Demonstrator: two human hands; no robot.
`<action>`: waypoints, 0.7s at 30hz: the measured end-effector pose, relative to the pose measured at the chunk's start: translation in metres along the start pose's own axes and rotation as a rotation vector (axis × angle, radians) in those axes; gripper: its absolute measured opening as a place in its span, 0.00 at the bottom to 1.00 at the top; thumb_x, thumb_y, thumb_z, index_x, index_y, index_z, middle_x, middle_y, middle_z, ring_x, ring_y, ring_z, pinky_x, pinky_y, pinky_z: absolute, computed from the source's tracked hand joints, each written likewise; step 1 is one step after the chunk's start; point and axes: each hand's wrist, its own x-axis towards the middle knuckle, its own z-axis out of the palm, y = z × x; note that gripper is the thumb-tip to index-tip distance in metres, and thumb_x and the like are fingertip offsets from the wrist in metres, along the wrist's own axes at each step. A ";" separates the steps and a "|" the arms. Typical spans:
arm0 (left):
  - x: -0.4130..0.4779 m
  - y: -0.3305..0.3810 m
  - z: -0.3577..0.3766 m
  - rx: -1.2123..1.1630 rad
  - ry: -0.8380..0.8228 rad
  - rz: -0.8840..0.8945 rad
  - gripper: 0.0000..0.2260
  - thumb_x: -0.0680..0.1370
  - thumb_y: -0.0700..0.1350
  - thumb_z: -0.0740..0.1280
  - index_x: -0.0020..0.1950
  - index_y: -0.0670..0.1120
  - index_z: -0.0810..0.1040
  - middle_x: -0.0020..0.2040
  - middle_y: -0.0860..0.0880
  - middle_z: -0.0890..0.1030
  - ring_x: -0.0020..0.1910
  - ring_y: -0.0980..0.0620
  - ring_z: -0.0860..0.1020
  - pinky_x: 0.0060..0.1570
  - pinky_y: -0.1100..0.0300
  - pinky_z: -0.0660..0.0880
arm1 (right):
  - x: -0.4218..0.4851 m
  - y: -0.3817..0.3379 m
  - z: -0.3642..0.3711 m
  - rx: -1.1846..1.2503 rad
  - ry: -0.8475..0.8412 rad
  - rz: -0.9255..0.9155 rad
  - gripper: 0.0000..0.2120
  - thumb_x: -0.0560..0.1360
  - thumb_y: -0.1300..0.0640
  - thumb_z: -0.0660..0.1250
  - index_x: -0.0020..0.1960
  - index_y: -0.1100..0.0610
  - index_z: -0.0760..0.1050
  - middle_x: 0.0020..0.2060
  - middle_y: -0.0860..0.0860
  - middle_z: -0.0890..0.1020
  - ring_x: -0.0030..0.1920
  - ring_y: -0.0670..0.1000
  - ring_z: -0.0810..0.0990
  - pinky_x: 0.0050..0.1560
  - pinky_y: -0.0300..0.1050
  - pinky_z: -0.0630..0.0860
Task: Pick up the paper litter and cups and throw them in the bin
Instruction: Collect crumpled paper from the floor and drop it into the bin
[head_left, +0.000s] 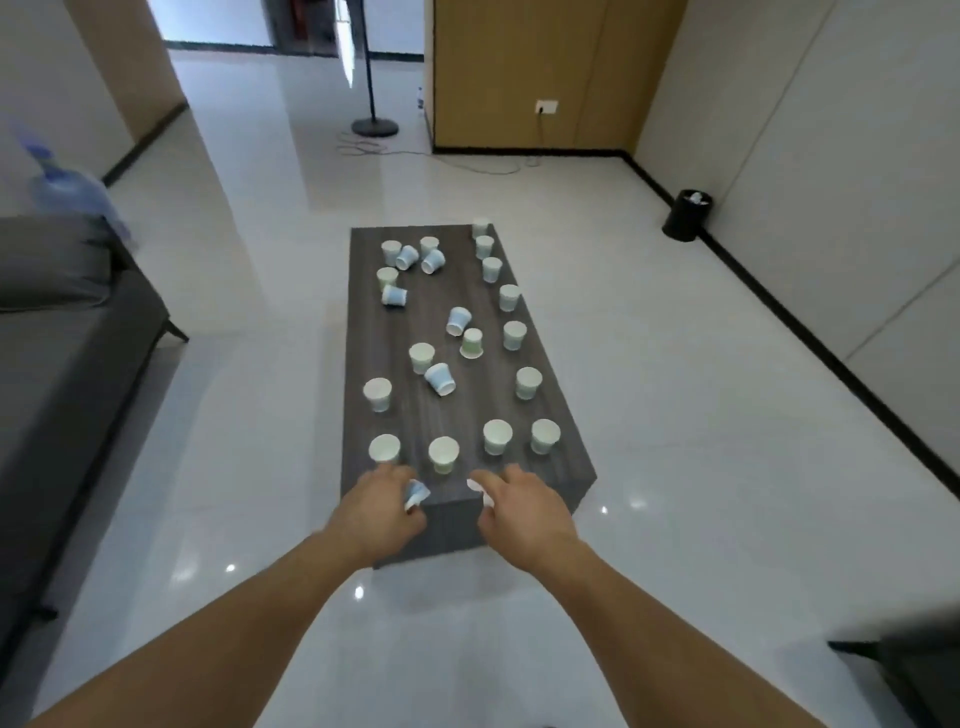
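Left hand (376, 512) grips a blue-printed cup (416, 493), right hand (524, 512) a white paper item (475, 487); print unreadable.

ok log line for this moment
left hand: grips blue cup; right hand: grips white piece; table: many cups; bin: far right floor

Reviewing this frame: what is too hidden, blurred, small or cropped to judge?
Head view, white object under the right hand: mostly covered by that hand; cup or paper, unclear.
Head view, bin: too small to tell its contents.
Head view, water bottle at left: blurred.
Head view, dark object at lower right: cut off by the edge.
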 end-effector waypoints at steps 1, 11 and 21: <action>0.014 0.031 0.011 0.018 -0.023 0.058 0.11 0.71 0.49 0.68 0.52 0.49 0.76 0.49 0.50 0.76 0.43 0.52 0.76 0.45 0.55 0.77 | -0.007 0.029 -0.013 0.013 0.030 0.038 0.23 0.78 0.55 0.58 0.72 0.47 0.66 0.60 0.56 0.74 0.58 0.58 0.74 0.55 0.51 0.74; 0.129 0.268 0.091 0.113 -0.207 0.469 0.10 0.73 0.49 0.65 0.50 0.45 0.75 0.48 0.49 0.75 0.48 0.48 0.76 0.49 0.54 0.75 | -0.067 0.256 -0.082 0.106 0.131 0.416 0.24 0.78 0.55 0.57 0.74 0.48 0.64 0.61 0.54 0.73 0.57 0.56 0.75 0.53 0.45 0.72; 0.290 0.395 0.152 0.133 -0.370 0.635 0.09 0.73 0.50 0.64 0.48 0.45 0.73 0.48 0.47 0.74 0.45 0.50 0.75 0.41 0.59 0.70 | 0.000 0.411 -0.130 0.106 0.147 0.617 0.23 0.79 0.55 0.57 0.73 0.48 0.65 0.59 0.53 0.74 0.54 0.55 0.76 0.51 0.46 0.74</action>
